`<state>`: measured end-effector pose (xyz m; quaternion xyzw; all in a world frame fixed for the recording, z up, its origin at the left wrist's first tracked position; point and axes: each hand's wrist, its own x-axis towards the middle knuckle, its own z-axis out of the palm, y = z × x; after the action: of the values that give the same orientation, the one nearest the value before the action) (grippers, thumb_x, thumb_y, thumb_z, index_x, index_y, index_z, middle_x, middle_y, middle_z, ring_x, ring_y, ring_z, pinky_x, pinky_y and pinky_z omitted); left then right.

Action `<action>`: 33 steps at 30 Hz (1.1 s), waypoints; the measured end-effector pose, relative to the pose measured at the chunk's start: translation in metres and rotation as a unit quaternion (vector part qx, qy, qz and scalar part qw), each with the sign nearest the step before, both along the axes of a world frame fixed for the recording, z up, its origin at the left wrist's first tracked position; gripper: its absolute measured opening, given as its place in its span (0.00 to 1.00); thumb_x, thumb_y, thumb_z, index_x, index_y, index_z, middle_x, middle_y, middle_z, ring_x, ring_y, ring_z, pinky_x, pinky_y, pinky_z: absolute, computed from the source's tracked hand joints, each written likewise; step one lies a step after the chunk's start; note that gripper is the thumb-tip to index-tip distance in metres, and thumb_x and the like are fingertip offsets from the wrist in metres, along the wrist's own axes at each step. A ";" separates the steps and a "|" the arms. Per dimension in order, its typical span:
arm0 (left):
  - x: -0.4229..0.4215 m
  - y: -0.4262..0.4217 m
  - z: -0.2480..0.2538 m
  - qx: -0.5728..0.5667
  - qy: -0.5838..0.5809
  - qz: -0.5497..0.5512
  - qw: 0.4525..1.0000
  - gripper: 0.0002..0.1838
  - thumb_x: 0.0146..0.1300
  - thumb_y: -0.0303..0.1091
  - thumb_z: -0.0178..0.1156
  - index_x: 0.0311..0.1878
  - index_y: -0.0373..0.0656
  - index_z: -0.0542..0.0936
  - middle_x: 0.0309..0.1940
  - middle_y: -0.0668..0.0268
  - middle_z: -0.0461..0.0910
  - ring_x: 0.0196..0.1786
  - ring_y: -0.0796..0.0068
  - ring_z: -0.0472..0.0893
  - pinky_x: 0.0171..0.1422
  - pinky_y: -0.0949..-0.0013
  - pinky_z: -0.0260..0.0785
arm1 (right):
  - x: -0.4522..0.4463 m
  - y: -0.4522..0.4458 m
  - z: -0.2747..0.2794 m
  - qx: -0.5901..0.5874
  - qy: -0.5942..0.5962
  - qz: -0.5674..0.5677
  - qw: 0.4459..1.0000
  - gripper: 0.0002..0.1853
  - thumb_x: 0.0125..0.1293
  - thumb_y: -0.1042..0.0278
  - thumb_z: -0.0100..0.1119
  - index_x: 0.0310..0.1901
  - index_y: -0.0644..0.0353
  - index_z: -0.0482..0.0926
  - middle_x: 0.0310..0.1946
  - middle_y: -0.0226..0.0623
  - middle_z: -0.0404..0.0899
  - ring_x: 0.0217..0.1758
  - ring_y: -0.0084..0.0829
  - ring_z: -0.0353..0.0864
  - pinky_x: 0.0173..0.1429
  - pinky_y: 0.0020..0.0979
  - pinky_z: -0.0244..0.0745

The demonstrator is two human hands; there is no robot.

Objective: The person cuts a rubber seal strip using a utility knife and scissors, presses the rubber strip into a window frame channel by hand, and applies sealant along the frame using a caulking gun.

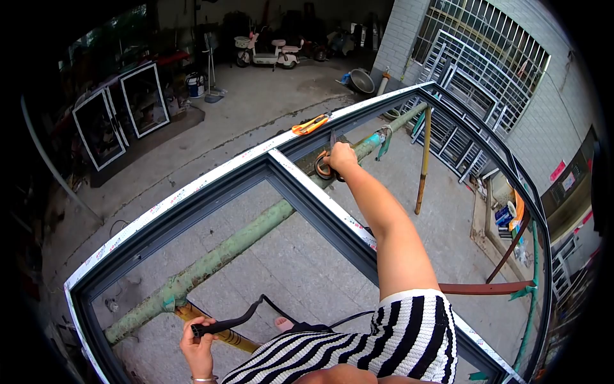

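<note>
My left hand (197, 352), low in view, is closed around the end of a black rubber sealing strip (238, 320). The strip bends and trails off to the right past my body. With my arm stretched forward, my right hand (343, 159) grips a pair of scissors (323, 168) with black and orange handles, blades pointing away from me. Under both hands lies a large dark window frame (211, 206) with white film on its edges and a crossbar (320, 198). An orange-handled tool (310, 125) rests on the frame's far edge, just beyond the scissors.
Green poles (236, 246) run beneath the frame. Two white-edged panes (144, 100) lean at the left. A scooter (268, 51) and a metal basin (361, 81) stand farther back. Stacked grilles (462, 96) lean against the brick wall at the right.
</note>
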<state>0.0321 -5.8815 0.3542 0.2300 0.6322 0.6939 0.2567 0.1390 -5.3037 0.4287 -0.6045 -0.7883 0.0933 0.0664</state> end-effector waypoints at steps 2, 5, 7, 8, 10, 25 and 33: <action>0.000 0.000 0.001 0.000 0.003 0.000 1.000 0.15 0.63 0.25 0.64 0.52 0.33 0.76 0.43 0.63 0.73 0.50 0.66 0.81 0.39 0.73 0.80 | -0.003 -0.002 0.007 -0.001 -0.015 -0.012 1.000 0.28 0.50 0.50 0.75 0.51 0.56 0.83 0.55 0.43 0.81 0.60 0.42 0.79 0.61 0.37 0.76; 0.001 -0.001 0.000 0.007 0.001 0.001 1.000 0.16 0.63 0.26 0.65 0.52 0.33 0.76 0.44 0.63 0.73 0.50 0.66 0.81 0.39 0.73 0.80 | -0.002 -0.003 0.008 -0.014 0.008 -0.042 0.999 0.29 0.51 0.47 0.74 0.51 0.56 0.83 0.55 0.43 0.80 0.60 0.41 0.79 0.61 0.36 0.76; 0.001 -0.002 -0.002 0.014 -0.005 0.001 1.000 0.17 0.62 0.27 0.65 0.52 0.33 0.76 0.44 0.63 0.73 0.50 0.66 0.81 0.39 0.72 0.80 | -0.001 -0.004 0.009 -0.028 0.029 -0.058 0.998 0.29 0.52 0.47 0.73 0.52 0.56 0.83 0.56 0.43 0.80 0.60 0.40 0.79 0.62 0.36 0.76; 0.001 -0.003 -0.002 0.013 -0.001 0.002 1.000 0.17 0.62 0.28 0.66 0.52 0.33 0.76 0.44 0.63 0.73 0.50 0.66 0.81 0.39 0.72 0.80 | 0.000 -0.005 0.012 -0.037 0.034 -0.062 0.997 0.29 0.52 0.47 0.74 0.52 0.56 0.83 0.56 0.43 0.80 0.61 0.40 0.79 0.62 0.36 0.76; 0.001 -0.002 -0.002 0.011 0.006 0.004 1.000 0.18 0.62 0.29 0.67 0.52 0.33 0.76 0.44 0.63 0.73 0.50 0.66 0.81 0.39 0.72 0.80 | 0.001 -0.003 0.013 -0.059 0.053 -0.068 0.995 0.29 0.52 0.48 0.74 0.52 0.57 0.83 0.56 0.43 0.80 0.61 0.40 0.79 0.61 0.37 0.76; 0.006 -0.005 0.000 0.006 0.014 0.004 1.000 0.17 0.61 0.27 0.66 0.52 0.33 0.76 0.43 0.64 0.74 0.49 0.67 0.81 0.39 0.73 0.79 | -0.012 0.012 0.001 -0.028 0.067 -0.051 0.996 0.29 0.51 0.49 0.75 0.49 0.62 0.83 0.53 0.47 0.81 0.58 0.41 0.81 0.59 0.37 0.76; 0.008 -0.003 -0.003 0.007 0.004 0.010 1.000 0.16 0.62 0.25 0.65 0.51 0.32 0.76 0.43 0.64 0.74 0.49 0.68 0.81 0.40 0.73 0.79 | -0.011 0.014 0.008 -0.046 0.044 -0.030 0.998 0.31 0.50 0.47 0.76 0.50 0.61 0.83 0.54 0.45 0.81 0.59 0.41 0.80 0.60 0.38 0.76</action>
<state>0.0402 -5.8843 0.3509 0.2281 0.6309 0.6999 0.2451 0.1281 -5.2898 0.4368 -0.6253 -0.7612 0.1540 0.0764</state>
